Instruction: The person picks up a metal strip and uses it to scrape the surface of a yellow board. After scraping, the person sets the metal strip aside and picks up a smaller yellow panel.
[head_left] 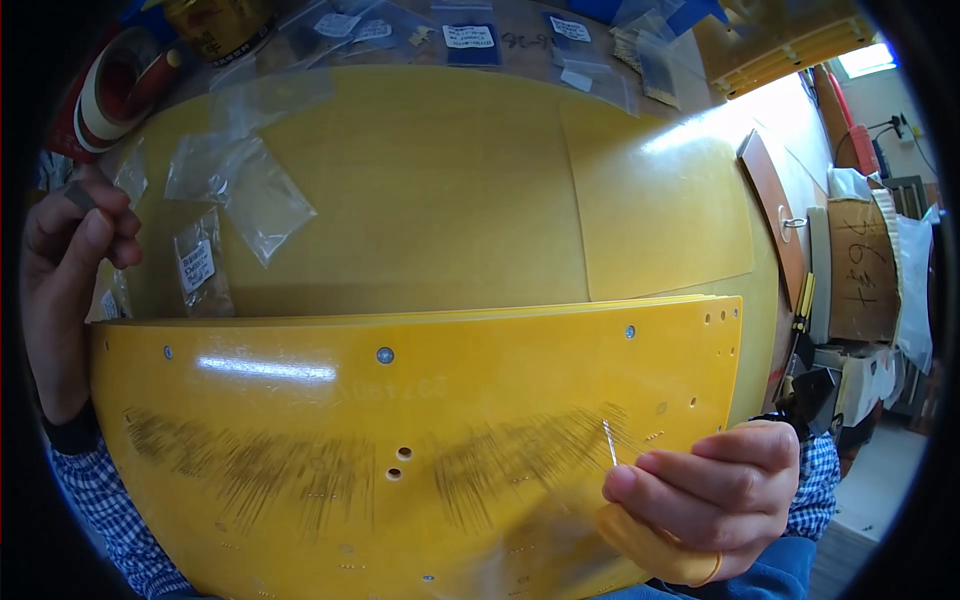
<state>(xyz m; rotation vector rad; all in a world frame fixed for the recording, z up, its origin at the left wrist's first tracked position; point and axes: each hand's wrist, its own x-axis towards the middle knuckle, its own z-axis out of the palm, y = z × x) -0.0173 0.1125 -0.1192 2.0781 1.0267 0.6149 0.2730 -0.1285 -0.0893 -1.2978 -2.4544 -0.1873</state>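
Note:
A thick yellow board (500, 380) lies across the near side, with round holes and screws in its face. Many fine dark needle-like lines (270, 460) fan over it in two groups. My right hand (710, 500), a yellow cover on one finger, pinches a thin silvery pin with a banded tip (609, 442) over the right-hand group. I cannot tell whether the pin touches the board. At the far left, my left hand (75, 270) is raised by the board's corner. Its thumb and fingers pinch a small grey-brown block (80, 196).
Clear plastic bags (265, 195) lie on the yellow-brown work surface (450, 180) behind the board. Tape rolls (105, 95) stand at the far left. More labelled bags (470, 40) line the back. A cardboard box (862, 270) and a brown panel (775, 215) are at the right.

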